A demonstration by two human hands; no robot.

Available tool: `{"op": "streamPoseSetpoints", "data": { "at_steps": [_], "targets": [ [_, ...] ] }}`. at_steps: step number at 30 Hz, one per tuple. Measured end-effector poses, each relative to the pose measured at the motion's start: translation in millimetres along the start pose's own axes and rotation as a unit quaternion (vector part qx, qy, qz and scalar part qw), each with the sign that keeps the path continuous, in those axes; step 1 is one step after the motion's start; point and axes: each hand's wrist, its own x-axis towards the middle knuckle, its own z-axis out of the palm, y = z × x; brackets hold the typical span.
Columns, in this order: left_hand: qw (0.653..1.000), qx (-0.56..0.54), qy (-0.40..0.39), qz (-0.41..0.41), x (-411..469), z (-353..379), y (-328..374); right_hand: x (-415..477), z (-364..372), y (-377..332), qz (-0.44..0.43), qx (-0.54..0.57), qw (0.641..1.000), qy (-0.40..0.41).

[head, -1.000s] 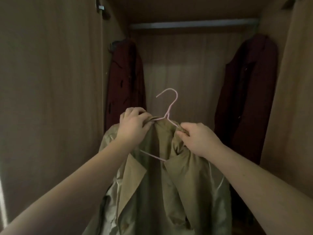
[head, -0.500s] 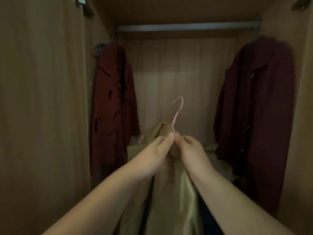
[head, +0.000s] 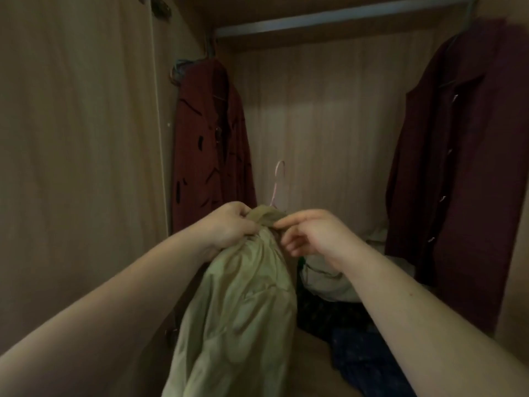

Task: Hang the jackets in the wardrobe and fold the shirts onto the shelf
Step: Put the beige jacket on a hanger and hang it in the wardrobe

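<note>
Hanging from the left end of the silver metal rail (head: 329,20), close to the left wall of the light wooden wardrobe (head: 86,167), is a dark red jacket with black marks (head: 211,144). Below it and just to its right, the left hand (head: 229,224) grips the bunched collar of a pale olive-green jacket (head: 243,310), its fingers curled tight round the fabric. That jacket is held in mid-air in front of the wardrobe's back wall, well below the rail. Its body drops between the two forearms toward the bottom edge of the view. The hook of a thin pink wire hanger (head: 279,179) rises upright out of the collar, between the two hands. The right hand (head: 312,233) meets the collar from the other side. Its thumb and forefinger pinch the cloth, while its other fingers curl loosely beneath. Behind its wrist, on the wardrobe floor, lies a crumpled pale garment (head: 329,279), and nearer the front a dark blue patterned garment (head: 366,359). At the rail's right end, against the right wall, hangs a plain dark red jacket (head: 463,167) with buttons down its front.
</note>
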Motion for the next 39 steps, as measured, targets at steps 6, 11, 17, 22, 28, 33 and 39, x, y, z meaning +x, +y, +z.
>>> {"op": "streamPoseSetpoints", "data": {
  "at_steps": [6,11,17,22,28,33,39],
  "targets": [
    [0.991,0.084,-0.08,0.059,-9.5,-17.3,4.9,23.5,-56.7,28.4,-0.159,-0.23,0.942,0.187],
    [0.979,0.106,-0.095,0.143,-15.5,-13.5,21.4,36.3,-82.5,49.7,-0.156,-0.32,0.933,0.046],
    [0.982,0.018,-0.157,0.102,-9.5,-30.0,27.6,39.2,-100.4,44.7,-0.254,-0.391,0.882,0.074],
    [0.967,-0.092,-0.236,-0.033,-0.7,-57.8,17.2,40.2,-100.8,33.1,-0.324,-0.446,0.83,0.089],
    [0.974,0.215,-0.077,-0.006,24.6,-46.4,-4.2,59.9,-86.3,37.6,-0.333,-0.469,0.81,0.115],
    [0.951,0.263,0.16,0.035,36.1,-18.7,-37.0,89.0,-68.7,51.3,-0.282,-0.505,0.797,0.175],
    [0.92,0.343,0.179,0.066,59.9,-0.9,-66.3,119.9,-57.8,48.5,-0.306,-0.476,0.808,0.165]
  ]
}}
